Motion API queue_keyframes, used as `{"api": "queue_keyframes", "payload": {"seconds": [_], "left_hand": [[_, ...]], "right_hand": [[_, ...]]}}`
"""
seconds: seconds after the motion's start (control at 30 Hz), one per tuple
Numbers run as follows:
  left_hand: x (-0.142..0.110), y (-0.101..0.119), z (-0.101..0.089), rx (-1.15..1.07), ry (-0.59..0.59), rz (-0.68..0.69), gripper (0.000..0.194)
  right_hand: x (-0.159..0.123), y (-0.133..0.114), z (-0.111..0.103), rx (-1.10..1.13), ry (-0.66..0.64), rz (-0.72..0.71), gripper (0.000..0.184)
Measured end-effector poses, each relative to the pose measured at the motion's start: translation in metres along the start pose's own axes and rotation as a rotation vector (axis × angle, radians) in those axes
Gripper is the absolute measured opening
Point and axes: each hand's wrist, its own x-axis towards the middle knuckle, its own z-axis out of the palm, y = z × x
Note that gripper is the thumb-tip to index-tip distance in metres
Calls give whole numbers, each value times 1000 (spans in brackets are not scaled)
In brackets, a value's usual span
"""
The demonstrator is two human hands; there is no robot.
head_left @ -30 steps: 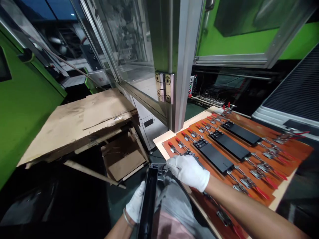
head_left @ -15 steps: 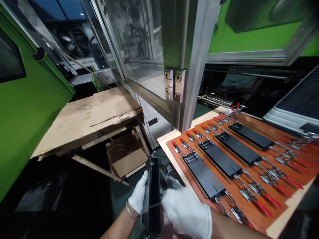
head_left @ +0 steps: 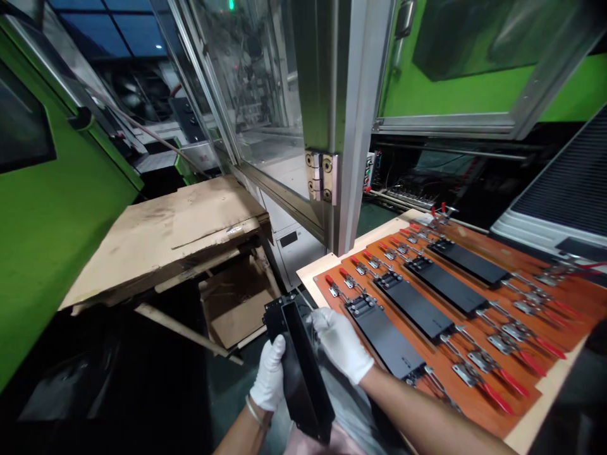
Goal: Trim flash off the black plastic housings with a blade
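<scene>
My left hand [head_left: 270, 374], in a white glove, grips the side of a long black plastic housing [head_left: 306, 379]. The housing is a narrow box with an open channel, tilted with its upper end away from me. My right hand [head_left: 339, 341], also gloved, is closed beside the housing's upper right edge. A thin light line shows near its fingertips, but what they pinch is too small to make out. To the right, several dark flat panels [head_left: 384, 338] lie on an orange board [head_left: 455, 344], with red-handled toggle clamps [head_left: 481, 385] at their ends.
A cardboard-covered table [head_left: 165, 221] stands at the left, with an open cardboard box [head_left: 237, 303] below it. Ahead is a metal-framed transparent door [head_left: 270, 95] with a hinge [head_left: 322, 177]. Green machine panels [head_left: 71, 208] flank both sides.
The housing's top has swung left, so it now leans more. My right hand has moved up along it, from its middle to near its upper end. The view has shifted slightly.
</scene>
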Motion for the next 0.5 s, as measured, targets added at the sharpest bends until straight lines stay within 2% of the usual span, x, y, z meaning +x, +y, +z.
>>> {"api": "queue_keyframes", "payload": {"seconds": [0.1, 0.2, 0.27, 0.37, 0.43, 0.5], "left_hand": [[0, 8, -8, -103, -4, -285, 45], [-1, 17, -14, -203, -65, -446, 44], [-1, 19, -16, -255, -109, -476, 44], [-1, 19, -18, -277, -135, -437, 41], [-2, 18, -20, -266, -132, -404, 40], [-5, 17, -22, -231, -132, -388, 40]], "right_hand": [[-6, -1, -10, -3, -8, 23, 19], [-29, -5, -16, -35, -112, -77, 18], [-48, -5, -14, -80, -195, -199, 19], [-70, 2, -5, -201, -303, -362, 19], [-73, 7, -1, -298, -384, -453, 16], [-64, 7, -1, -340, -407, -501, 14]]}}
